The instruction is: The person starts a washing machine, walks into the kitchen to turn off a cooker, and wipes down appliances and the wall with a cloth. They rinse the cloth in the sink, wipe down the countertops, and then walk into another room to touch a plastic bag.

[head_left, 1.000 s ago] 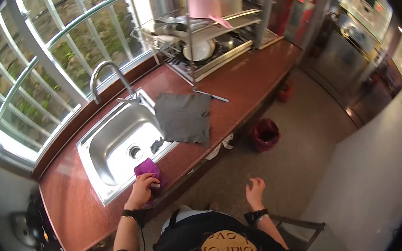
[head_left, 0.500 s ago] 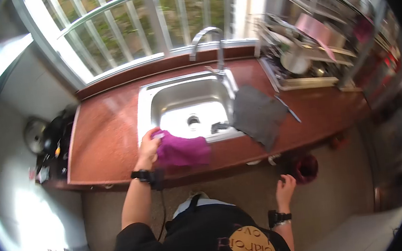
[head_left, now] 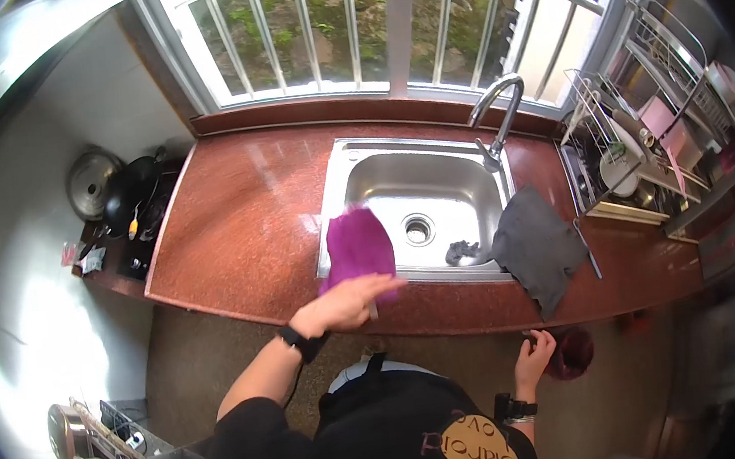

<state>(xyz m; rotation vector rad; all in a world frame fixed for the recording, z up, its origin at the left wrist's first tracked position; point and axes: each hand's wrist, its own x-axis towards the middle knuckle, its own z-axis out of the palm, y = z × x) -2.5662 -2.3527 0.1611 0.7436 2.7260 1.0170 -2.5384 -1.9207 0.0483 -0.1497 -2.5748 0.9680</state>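
My left hand (head_left: 346,304) is at the front of the counter, gripping the near end of a purple cloth (head_left: 358,241). The cloth, blurred at its edges, stretches away from me over the left front rim of the steel sink (head_left: 329,224). My right hand (head_left: 534,361) hangs below the counter's front edge with fingers loosely bent and apart, holding nothing. Close by it, on the floor, stands a dark red bin (head_left: 573,353). A grey cloth (head_left: 538,247) drapes over the sink's right front corner, beside a small dark wad (head_left: 462,253) in the basin.
A curved faucet (head_left: 508,116) rises behind the sink. To the right stands a dish rack (head_left: 626,213) with crockery, and a thin blue-grey stick (head_left: 588,251) lies by the grey cloth. At left, a black wok (head_left: 133,193) sits on the stove. Window bars line the back.
My left hand has moved toward me and right, turning palm down, and the purple cloth now points away from me. My right hand stays low near the bin. The view has shifted left.
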